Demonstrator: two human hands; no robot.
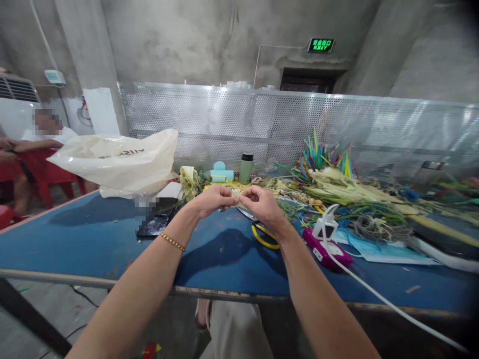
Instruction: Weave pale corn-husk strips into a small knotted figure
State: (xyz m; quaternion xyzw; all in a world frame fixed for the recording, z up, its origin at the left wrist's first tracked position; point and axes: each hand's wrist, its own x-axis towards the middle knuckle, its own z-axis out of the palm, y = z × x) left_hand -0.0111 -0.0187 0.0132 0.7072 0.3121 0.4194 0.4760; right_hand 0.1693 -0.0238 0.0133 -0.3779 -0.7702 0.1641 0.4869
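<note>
Above the blue table, my two hands meet fingertip to fingertip. My left hand is closed in a pinch, with a gold bead bracelet on its wrist. My right hand pinches too, its thumb and forefinger almost touching the left ones. A small pale bit shows around the fingertips, too small to name. Scissors with yellow handles lie under my right hand, their blades partly hidden by it. Behind the hands are yellowish plant fibres and a green bottle with a black lid.
A large white plastic bag and a dark tablet-like device are at left. On the right lie a purple power strip with a white cable, blue masks, dried husks and coloured strips. A person sits far left. Perforated metal panels stand behind.
</note>
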